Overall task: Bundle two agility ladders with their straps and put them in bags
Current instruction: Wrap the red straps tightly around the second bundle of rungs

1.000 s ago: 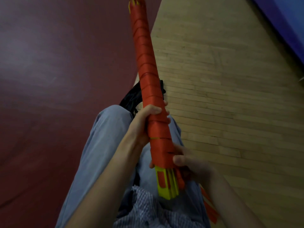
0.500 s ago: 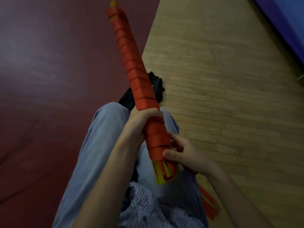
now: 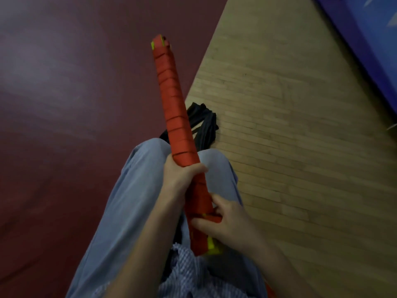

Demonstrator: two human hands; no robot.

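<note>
A long bundle of yellow ladder rungs wound in orange strap (image 3: 175, 117) slants up from my lap toward the top of the view. My left hand (image 3: 180, 177) grips it around the lower middle. My right hand (image 3: 225, 220) pinches the orange strap at the near end, where yellow rung tips (image 3: 211, 246) stick out. A black bag (image 3: 203, 123) lies crumpled on the floor just past my knees, partly hidden behind the bundle.
I sit with my blue-jeaned legs (image 3: 137, 190) stretched out. A dark red mat (image 3: 64, 104) covers the floor on the left, wooden boards (image 3: 290, 125) on the right. A blue surface (image 3: 369, 39) edges the top right corner.
The bundle has swung back toward upright and slid nearer to me. My right hand moved onto the strap at the near end, and more of the yellow tips are covered.
</note>
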